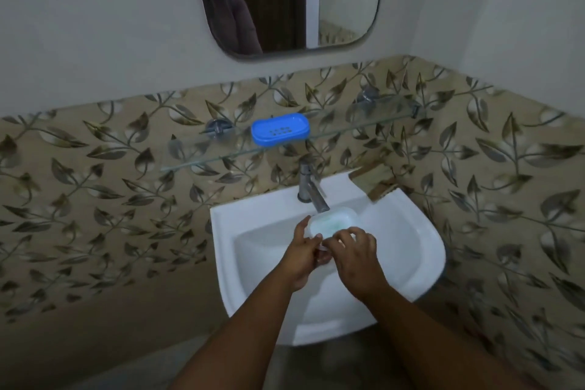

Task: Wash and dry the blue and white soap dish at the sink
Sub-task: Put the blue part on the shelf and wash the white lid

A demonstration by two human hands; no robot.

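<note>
**White tray under the tap, blue insert parked on the shelf**

Washing stage, by the look of it, and only half the dish in play. Blue insert (279, 130) up on the glass shelf (202, 153), centre of the frame, well apart from the action; cannot tell whether already washed or waiting its turn. White tray (332, 221) down at centre, held over the sink (411, 247) right beneath the tap (313, 190) spout. Faint greenish residue inside the tray, so probably not clean yet. No water stream clearly visible — too blurred to call. No cloth or towel anywhere in view; drying yet to come, on this evidence.

Now the hands. Left hand (304, 250) gripping the tray's near-left end, fingers curled round the rim, thumb on top. Right hand (354, 252) coming in from lower right, fingers bent over the near edge, seemingly pinching or rubbing the rim. Both wrists angled in towards each other, forearms rising from the bottom of the frame, hands touching just below the tray.
</note>
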